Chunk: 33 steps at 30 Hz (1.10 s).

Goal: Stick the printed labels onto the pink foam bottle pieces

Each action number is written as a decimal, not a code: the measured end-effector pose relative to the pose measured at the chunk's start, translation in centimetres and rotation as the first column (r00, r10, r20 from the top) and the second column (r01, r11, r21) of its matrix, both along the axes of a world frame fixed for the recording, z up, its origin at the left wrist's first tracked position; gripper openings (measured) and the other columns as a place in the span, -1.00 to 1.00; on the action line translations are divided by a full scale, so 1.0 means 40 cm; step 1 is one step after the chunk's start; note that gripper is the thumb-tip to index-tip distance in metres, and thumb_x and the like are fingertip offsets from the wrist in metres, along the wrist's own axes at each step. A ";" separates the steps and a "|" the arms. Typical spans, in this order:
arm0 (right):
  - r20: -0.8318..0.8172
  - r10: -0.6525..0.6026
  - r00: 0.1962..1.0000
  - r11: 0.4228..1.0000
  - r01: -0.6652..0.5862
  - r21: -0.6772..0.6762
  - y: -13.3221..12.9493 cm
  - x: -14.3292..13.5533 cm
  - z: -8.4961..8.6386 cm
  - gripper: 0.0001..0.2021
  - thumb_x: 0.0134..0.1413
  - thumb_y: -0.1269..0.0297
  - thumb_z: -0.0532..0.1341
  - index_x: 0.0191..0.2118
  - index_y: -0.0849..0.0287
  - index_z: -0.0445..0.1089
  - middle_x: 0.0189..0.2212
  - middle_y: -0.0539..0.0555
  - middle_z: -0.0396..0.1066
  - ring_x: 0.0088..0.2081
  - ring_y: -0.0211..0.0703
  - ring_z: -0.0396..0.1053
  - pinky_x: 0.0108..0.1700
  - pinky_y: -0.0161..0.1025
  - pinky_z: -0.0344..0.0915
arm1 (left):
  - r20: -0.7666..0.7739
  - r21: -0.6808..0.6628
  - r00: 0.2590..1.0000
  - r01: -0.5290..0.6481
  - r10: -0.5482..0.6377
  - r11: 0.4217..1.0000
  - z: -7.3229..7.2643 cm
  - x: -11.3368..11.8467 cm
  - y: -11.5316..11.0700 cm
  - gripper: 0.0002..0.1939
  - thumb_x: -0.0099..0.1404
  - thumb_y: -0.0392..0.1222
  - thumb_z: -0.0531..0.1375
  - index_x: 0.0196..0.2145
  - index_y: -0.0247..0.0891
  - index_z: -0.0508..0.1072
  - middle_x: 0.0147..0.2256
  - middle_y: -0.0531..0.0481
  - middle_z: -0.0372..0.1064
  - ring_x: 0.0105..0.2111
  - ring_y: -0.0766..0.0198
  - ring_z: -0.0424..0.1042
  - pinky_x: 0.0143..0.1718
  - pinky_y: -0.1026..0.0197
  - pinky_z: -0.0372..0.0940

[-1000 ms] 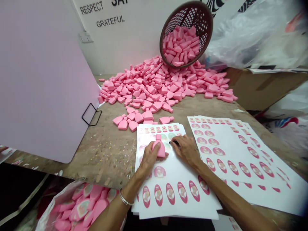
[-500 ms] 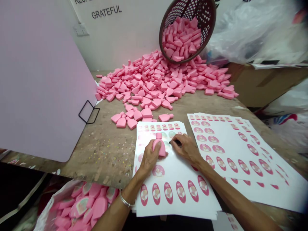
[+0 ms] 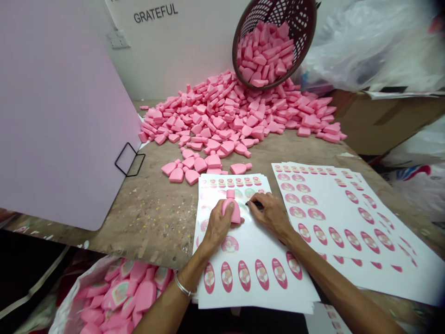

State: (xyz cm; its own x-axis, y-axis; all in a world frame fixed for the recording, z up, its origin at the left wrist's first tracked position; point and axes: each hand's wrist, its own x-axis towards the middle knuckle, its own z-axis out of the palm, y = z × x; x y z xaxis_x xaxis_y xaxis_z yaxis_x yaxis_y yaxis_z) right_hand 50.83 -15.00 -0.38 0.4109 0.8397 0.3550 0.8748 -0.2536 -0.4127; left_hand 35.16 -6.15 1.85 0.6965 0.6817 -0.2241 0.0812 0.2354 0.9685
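My left hand (image 3: pixel 219 222) is closed around a small pink toy bottle (image 3: pixel 231 211), held upright with its cap toward the wall. The bottle is over a stack of sticker sheets (image 3: pixel 253 297) at the table's front edge. My right hand (image 3: pixel 269 211) is closed in a pinch above the same sheet, just right of the bottle. A small dark tip (image 3: pixel 247 203) sticks out from its fingers toward the stickers; the rest of that thing is hidden. Printed on the top sheet are pink oval stickers (image 3: pixel 244 275), rounded labels and a row of small ones.
Pink bottles (image 3: pixel 222 111) heap up at the back, spilling from a tipped brown basket (image 3: pixel 309 28). More sticker sheets (image 3: pixel 330 204) lie to the right. A pale board (image 3: pixel 62 116) stands at left. Below the table edge, a white bag (image 3: pixel 69 306) holds bottles, some with labels.
The view has shifted very slightly. Both hands keep almost the same pose, the left on the pink bottle and the right pinched over the sheet.
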 end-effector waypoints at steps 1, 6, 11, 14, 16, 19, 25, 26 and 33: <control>0.001 -0.006 1.000 1.000 0.006 0.003 0.000 0.000 0.000 -0.90 0.09 0.24 0.20 -0.39 0.12 0.37 -0.45 0.01 0.44 -0.36 -0.15 0.31 -0.26 -0.22 0.11 | 0.000 0.003 1.000 -0.001 0.001 1.000 0.001 0.000 0.000 -0.60 0.27 0.15 0.10 -0.22 -0.30 0.28 -0.35 -0.01 0.30 -0.42 0.16 0.54 -0.40 0.20 0.43; 0.152 -0.017 0.988 0.997 0.006 0.075 0.000 -0.013 0.003 -0.87 0.08 0.20 0.23 -0.35 0.16 0.38 -0.43 0.05 0.47 -0.31 -0.09 0.32 -0.24 -0.16 0.12 | 0.027 -0.010 1.000 -0.010 0.010 1.000 0.003 -0.003 -0.002 -0.58 0.28 0.16 0.09 -0.21 -0.30 0.28 -0.35 -0.01 0.30 -0.46 0.23 0.51 -0.42 0.20 0.44; 0.127 0.016 0.992 0.975 -0.043 0.220 -0.012 -0.024 0.009 -0.86 0.06 0.20 0.25 -0.38 0.16 0.38 -0.45 0.06 0.46 -0.33 -0.10 0.31 -0.23 -0.14 0.17 | 0.072 -0.098 0.995 -0.058 0.066 0.993 0.005 -0.007 -0.001 -0.58 0.27 0.14 0.12 -0.17 -0.30 0.30 -0.35 -0.02 0.31 -0.47 0.26 0.49 -0.41 0.19 0.45; -0.213 -0.036 0.976 0.957 0.095 0.275 -0.021 -0.021 0.025 -0.80 0.02 0.12 0.27 -0.40 0.15 0.37 -0.45 0.05 0.43 -0.39 -0.16 0.32 -0.31 -0.21 0.23 | 0.141 -0.174 0.983 -0.092 0.118 0.980 0.004 -0.010 0.003 -0.59 0.24 0.13 0.16 -0.18 -0.30 0.32 -0.36 -0.02 0.32 -0.47 0.29 0.47 -0.39 0.19 0.46; -0.451 -0.072 0.890 0.943 0.208 0.261 -0.025 -0.019 0.048 -0.75 0.00 0.06 0.28 -0.41 0.15 0.37 -0.47 0.02 0.41 -0.44 -0.21 0.31 -0.39 -0.25 0.23 | 0.194 -0.236 0.968 -0.115 0.162 0.965 0.008 -0.012 0.004 -0.55 0.23 0.16 0.16 -0.19 -0.31 0.34 -0.34 -0.05 0.35 -0.46 0.29 0.45 -0.40 0.18 0.46; -0.612 -0.086 0.787 0.937 0.272 0.219 -0.029 -0.026 0.092 -0.70 -0.04 0.00 0.29 -0.41 0.16 0.42 -0.51 -0.01 0.40 -0.49 -0.25 0.29 -0.44 -0.28 0.21 | 0.216 -0.339 0.951 -0.141 0.222 0.930 0.027 -0.018 -0.002 -0.47 0.24 0.23 0.10 -0.21 -0.38 0.38 -0.28 -0.17 0.41 -0.46 0.24 0.45 -0.41 0.11 0.47; -0.704 0.025 0.710 0.972 0.148 0.184 -0.024 -0.093 0.152 -0.66 -0.05 -0.02 0.29 -0.25 0.11 0.56 -0.29 0.07 0.55 -0.24 -0.06 0.44 -0.20 -0.17 0.36 | 0.251 -0.427 0.944 -0.090 0.214 0.900 0.083 -0.034 -0.031 -0.43 0.32 0.18 0.02 -0.09 -0.42 0.44 -0.25 -0.23 0.46 -0.40 0.16 0.48 -0.42 0.10 0.48; -0.706 0.043 0.707 0.972 0.133 0.192 -0.022 -0.104 0.156 -0.68 -0.05 -0.02 0.29 -0.26 0.10 0.56 -0.27 0.08 0.55 -0.21 -0.04 0.45 -0.15 -0.14 0.37 | 0.265 -0.425 0.944 -0.071 0.199 0.902 0.088 -0.037 -0.035 -0.42 0.32 0.19 0.01 -0.09 -0.41 0.45 -0.23 -0.24 0.47 -0.40 0.16 0.49 -0.41 0.10 0.48; -0.709 0.097 0.699 0.976 0.074 0.207 -0.022 -0.132 0.155 -0.70 -0.02 0.00 0.28 -0.26 0.09 0.57 -0.28 0.07 0.56 -0.20 0.01 0.48 -0.13 -0.08 0.41 | 0.305 -0.419 0.938 -0.021 0.163 0.908 0.096 -0.050 -0.049 -0.43 0.31 0.24 0.00 -0.12 -0.33 0.47 -0.24 -0.17 0.49 -0.34 0.14 0.52 -0.33 0.06 0.49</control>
